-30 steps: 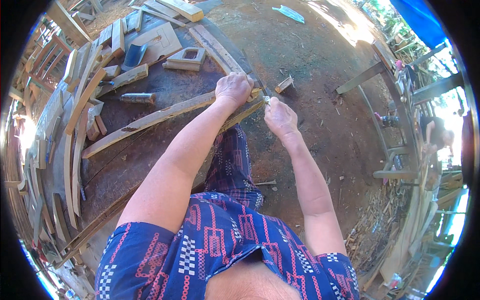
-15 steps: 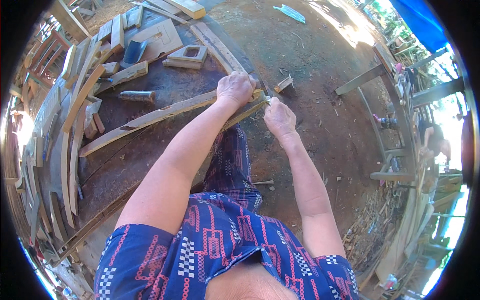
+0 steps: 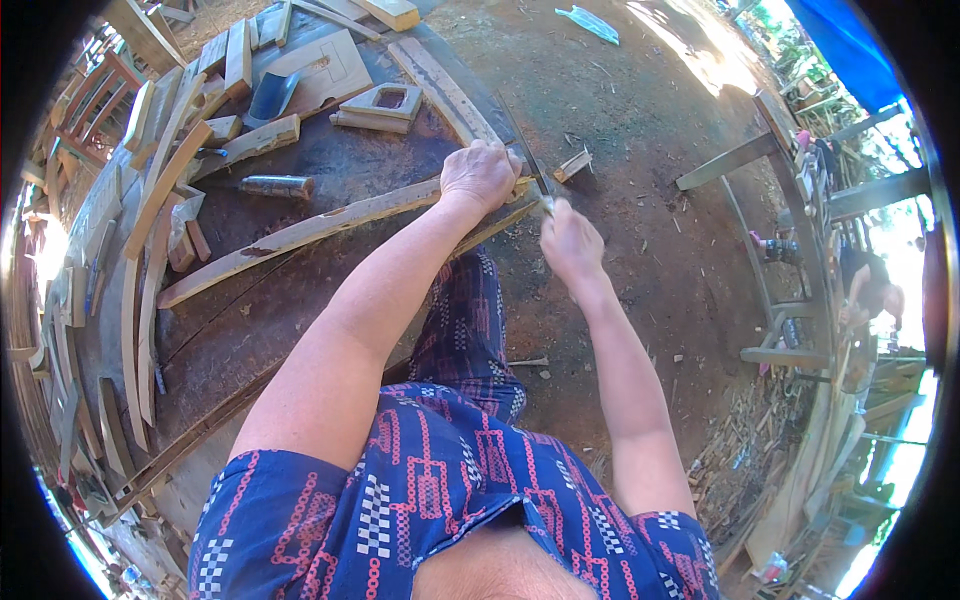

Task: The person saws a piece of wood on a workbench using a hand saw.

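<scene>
Wood, in one long curved strip (image 3: pixel 300 232), is being held down on the dark workbench (image 3: pixel 330 165) by the left hand (image 3: pixel 480 175). The fingers of that hand are being curled tight over the strip near its right end, so no gap is being left between them and the wood. The strip is being shown as pale and thin, bending gently from the lower left up toward the hand, with a dark mark near its middle.

The right hand (image 3: pixel 568 240) is being kept just beside the strip's end, closed into a fist around a small tool (image 3: pixel 547 205). Only a short pale tip of that tool is being seen poking out above the fist, touching the wood's end. What kind of tool it is cannot be told, because most of it is being covered by the fingers.

More curved strips (image 3: pixel 140 290) are being piled at the left of the bench. A small wooden frame block (image 3: pixel 380 107) is being seen farther back, and a short dark cylinder (image 3: pixel 275 185) is lying just above the strip. A little wood offcut (image 3: pixel 573 165) is lying on the dirt ground (image 3: pixel 650 130), near the right hand.
</scene>
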Motion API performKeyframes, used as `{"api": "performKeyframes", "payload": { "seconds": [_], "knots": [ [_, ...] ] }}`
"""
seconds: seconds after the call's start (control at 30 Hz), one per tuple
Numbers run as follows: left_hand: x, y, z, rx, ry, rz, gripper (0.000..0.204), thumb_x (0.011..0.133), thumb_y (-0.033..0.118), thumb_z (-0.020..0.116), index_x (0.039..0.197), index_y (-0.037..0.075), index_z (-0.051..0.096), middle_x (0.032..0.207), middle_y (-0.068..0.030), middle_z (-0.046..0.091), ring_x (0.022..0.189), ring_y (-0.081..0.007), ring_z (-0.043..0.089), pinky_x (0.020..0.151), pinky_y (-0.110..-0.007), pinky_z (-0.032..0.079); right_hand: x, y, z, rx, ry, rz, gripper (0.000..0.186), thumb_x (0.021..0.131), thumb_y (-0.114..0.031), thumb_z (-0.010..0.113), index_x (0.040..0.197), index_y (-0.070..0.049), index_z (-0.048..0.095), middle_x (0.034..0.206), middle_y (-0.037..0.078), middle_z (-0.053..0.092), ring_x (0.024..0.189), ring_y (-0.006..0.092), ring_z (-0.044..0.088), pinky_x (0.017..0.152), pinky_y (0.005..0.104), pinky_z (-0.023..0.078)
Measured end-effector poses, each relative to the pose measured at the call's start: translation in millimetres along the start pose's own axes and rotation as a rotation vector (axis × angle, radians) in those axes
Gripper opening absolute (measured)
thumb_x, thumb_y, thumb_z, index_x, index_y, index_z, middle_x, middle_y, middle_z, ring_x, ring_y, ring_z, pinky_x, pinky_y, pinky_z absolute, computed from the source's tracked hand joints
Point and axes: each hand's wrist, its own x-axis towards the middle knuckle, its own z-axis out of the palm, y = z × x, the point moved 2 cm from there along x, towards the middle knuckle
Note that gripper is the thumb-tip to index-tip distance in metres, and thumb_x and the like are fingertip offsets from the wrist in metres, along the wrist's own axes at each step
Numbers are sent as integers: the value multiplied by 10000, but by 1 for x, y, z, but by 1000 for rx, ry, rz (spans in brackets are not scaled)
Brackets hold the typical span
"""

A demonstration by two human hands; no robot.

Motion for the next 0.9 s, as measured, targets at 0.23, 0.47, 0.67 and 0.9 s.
{"api": "performKeyframes", "payload": {
  "seconds": [0.23,0.47,0.67,0.9],
  "knots": [
    [-1,-7,-5,-6,-16,-35,422,920,335,383,915,21,665,937,-210,659,884,-346,647,793,-433,510,-39,-5,-2,-26,-56,34,204,915,-227,480,918,-29,528,774,223,647,766,407,638,688,499,485],
    [-1,-4,-9,-9,5,1,410,924,327,381,928,20,654,940,-221,654,891,-350,644,798,-437,508,-45,4,-15,-4,-71,21,217,917,-243,478,926,-32,530,768,217,647,762,399,639,680,496,483],
    [-3,-3,-3,-1,-41,-8,413,929,325,372,930,21,652,947,-219,654,891,-354,643,807,-442,504,24,-16,4,-3,-24,26,216,904,-222,458,940,-24,535,859,228,656,835,398,639,727,500,482],
    [-2,-9,-3,-28,16,-39,411,925,321,375,915,25,660,939,-209,655,876,-348,644,796,-435,505,-77,8,-6,-16,-46,40,199,909,-246,501,895,-48,496,701,221,632,681,406,631,627,514,477]
  ]
}}
